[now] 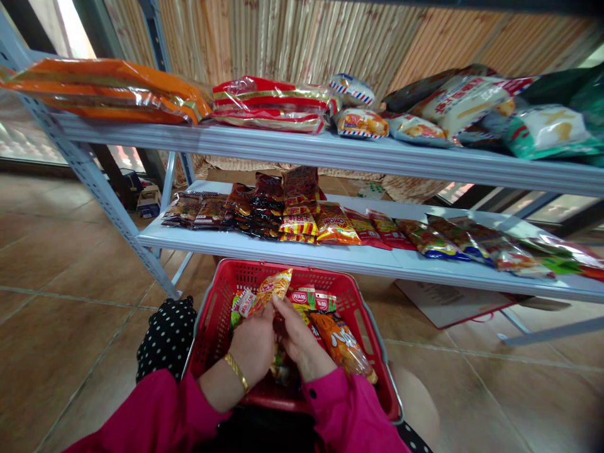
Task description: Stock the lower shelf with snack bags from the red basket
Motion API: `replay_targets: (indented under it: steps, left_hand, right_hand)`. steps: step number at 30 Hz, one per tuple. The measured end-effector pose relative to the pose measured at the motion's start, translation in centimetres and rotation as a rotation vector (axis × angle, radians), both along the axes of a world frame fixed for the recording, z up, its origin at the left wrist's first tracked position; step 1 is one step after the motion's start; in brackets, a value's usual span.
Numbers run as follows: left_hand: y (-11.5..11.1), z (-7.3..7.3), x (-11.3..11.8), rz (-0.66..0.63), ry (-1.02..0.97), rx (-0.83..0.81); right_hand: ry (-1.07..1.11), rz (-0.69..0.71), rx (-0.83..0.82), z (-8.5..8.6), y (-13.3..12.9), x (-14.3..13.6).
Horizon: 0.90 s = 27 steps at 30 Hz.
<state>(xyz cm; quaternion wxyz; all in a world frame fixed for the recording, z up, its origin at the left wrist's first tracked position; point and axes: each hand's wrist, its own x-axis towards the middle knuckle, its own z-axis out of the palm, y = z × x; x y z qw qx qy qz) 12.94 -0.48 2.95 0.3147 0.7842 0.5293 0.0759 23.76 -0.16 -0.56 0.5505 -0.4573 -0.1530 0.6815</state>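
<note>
My left hand point(255, 347) and right hand point(298, 330) meet over the red plastic basket point(214, 327) in front of me, both closed on one small orange-yellow snack packet point(277, 286). My left fingers are curled in, with the thumb along the packet's lower part; my right thumb and fingers pinch it from the other side, and its upper end sticks out past my fingertips, tilted up to the right. What my hidden fingers touch, I can't tell. Just beside my right hand, inside the basket, leans a larger orange snack bag point(346, 346), and behind my hands lie red-and-green packets point(304, 296). A gold bracelet point(236, 372) circles my left wrist. Beyond the basket, the lower shelf point(245, 246) bears stacked dark brown packets point(268, 204) and flat red packets point(365, 228); the upper shelf point(226, 139) carries a big orange bag point(113, 91) and red bags point(274, 104).
</note>
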Motion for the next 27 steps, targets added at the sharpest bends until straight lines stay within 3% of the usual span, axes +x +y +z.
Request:
replay_targets:
  steps: [4,8,10,13,14,16,18,20,22,27]
  left_hand:
    - [-1.1,-0.2,0.8,-0.095,-0.159,0.043]
    - [-0.2,0.0,0.2,-0.179,-0.32,0.043]
    - [1.1,-0.3,-0.4,-0.062,-0.414,0.09]
    - [3.5,-0.9,-1.3,0.235,-0.49,0.132]
    - [4.1,-1.1,-1.5,0.323,-0.53,0.073]
    - [4.8,-1.4,-1.6,0.447,-0.663,-0.214]
    - [4.8,-1.4,-1.5,0.417,-0.834,-0.589]
    - [4.3,-1.4,-1.3,0.291,-0.991,-0.865]
    - [3.7,-1.4,-1.0,0.211,-1.098,-0.971]
    - [3.1,-1.2,-0.8,0.23,-1.172,-0.984]
  right_hand:
    - [-0.017,-0.166,0.025,-0.5,0.1,0.5]
    - [0.045,-0.173,-0.076,-0.6,-0.1,2.2]
    - [0.123,-0.113,-0.125,-0.3,-0.4,3.3]
    - [0.18,-0.003,-0.169,0.4,-1.2,4.7]
    - [0.173,0.024,-0.169,0.7,-1.4,5.1]
    - [0.153,0.06,-0.158,1.1,-1.9,5.6]
    - [0.145,0.068,-0.141,1.4,-2.2,5.9]
    - [0.157,0.065,-0.127,1.5,-2.4,6.0]
    - [0.184,0.078,-0.128,1.6,-2.5,5.9]
    - [0.216,0.093,-0.126,1.7,-2.7,5.8]
